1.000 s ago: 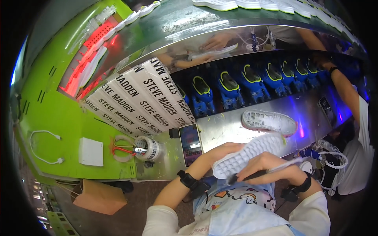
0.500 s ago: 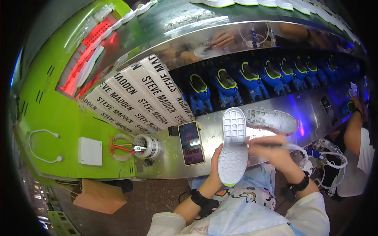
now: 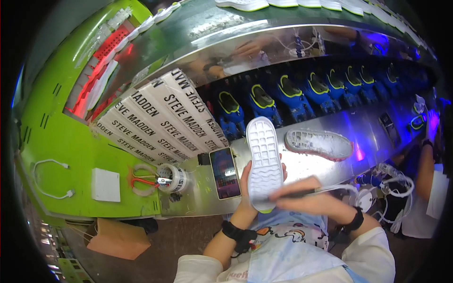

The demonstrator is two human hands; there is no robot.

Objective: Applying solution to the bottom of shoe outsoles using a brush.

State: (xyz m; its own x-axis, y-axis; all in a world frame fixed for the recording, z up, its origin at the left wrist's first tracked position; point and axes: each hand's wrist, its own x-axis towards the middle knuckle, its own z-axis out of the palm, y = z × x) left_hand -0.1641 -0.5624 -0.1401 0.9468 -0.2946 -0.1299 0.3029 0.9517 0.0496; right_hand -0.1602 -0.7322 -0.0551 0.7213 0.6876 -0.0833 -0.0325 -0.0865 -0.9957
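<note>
My left hand (image 3: 244,181) grips a white shoe sole (image 3: 264,160) from behind, its toe end pointing away from me and a lime-green edge at the heel. The recessed grid and wavy pattern face up. My right hand (image 3: 306,200) is closed around a slim dark brush-like tool (image 3: 306,193), blurred by motion, with its tip at the sole's heel end. A white tube (image 3: 347,187) runs from behind that hand to the right. On the metal bench (image 3: 302,167), just right of the sole, lies a grey sole-shaped piece (image 3: 318,144) smeared with white residue.
Blue shoes (image 3: 290,89) with lime collars line the rack behind. A printed carton (image 3: 165,118), phone (image 3: 225,173), tape roll (image 3: 178,178) and red-handled scissors (image 3: 146,180) sit left. White soles (image 3: 283,4) top the far belt. A co-worker's arm (image 3: 426,160) is at right.
The sole has moved slightly left and farther from me in my left hand. My right hand has swung down and left from the sole's right side to its heel end.
</note>
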